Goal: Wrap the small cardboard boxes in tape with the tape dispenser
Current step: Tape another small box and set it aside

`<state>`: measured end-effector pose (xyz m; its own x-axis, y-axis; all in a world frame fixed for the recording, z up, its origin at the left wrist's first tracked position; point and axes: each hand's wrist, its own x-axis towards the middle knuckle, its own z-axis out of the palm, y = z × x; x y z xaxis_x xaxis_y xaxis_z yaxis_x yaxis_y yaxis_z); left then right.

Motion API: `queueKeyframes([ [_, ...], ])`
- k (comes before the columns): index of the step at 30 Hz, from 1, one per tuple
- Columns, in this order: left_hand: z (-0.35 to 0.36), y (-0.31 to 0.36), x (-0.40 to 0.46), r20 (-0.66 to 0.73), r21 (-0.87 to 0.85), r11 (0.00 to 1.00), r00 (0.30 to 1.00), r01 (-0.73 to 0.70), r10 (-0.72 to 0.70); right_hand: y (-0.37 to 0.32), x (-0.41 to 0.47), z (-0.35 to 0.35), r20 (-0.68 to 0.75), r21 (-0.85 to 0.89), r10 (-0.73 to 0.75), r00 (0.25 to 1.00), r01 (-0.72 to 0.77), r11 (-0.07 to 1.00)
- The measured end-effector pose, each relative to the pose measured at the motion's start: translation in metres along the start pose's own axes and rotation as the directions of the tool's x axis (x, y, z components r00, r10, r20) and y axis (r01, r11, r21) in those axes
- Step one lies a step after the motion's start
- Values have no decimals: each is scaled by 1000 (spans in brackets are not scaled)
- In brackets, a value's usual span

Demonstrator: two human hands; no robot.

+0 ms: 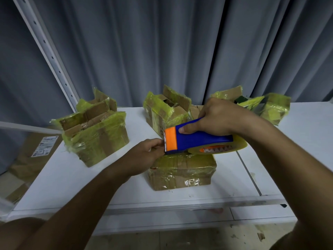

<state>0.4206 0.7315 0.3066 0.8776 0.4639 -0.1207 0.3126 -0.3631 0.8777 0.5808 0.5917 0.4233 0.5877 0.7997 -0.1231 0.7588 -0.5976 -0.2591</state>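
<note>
Right hand point(218, 118) grips the smooth blue-and-orange tape dispenser point(194, 139) over a crinkled, tape-glazed cardboard box point(182, 170) on the white table point(72, 186). Left hand point(144, 156), at the dispenser's 9 o'clock, pinches at its serrated blade edge.

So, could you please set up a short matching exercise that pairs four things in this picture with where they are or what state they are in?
Things:
1. tape dispenser
2. left hand
3. nearest box
4. box with open flaps

Places or states:
A. on the white table's left part
B. gripped by the right hand
C. directly under the dispenser
D. pinching at the serrated blade end

Pairs: 1-B, 2-D, 3-C, 4-A
</note>
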Motion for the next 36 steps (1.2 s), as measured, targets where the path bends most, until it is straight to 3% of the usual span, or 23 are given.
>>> queueKeyframes([
  [6,7,9,-5,31,-73,997,999,29,-27,2,-1,-1,0,5,-2,1000,2,1000],
  [12,8,5,-1,-62,-225,967,989,120,-137,0,-2,0,-2,-13,-5,1000,5,1000],
  [23,14,6,0,-162,-155,982,978,109,-134,3,-3,0,5,35,-2,1000,2,999],
  [36,21,5,-6,-330,-196,979,937,49,-113,8,-3,-3,46,60,11,999,-13,998],
])
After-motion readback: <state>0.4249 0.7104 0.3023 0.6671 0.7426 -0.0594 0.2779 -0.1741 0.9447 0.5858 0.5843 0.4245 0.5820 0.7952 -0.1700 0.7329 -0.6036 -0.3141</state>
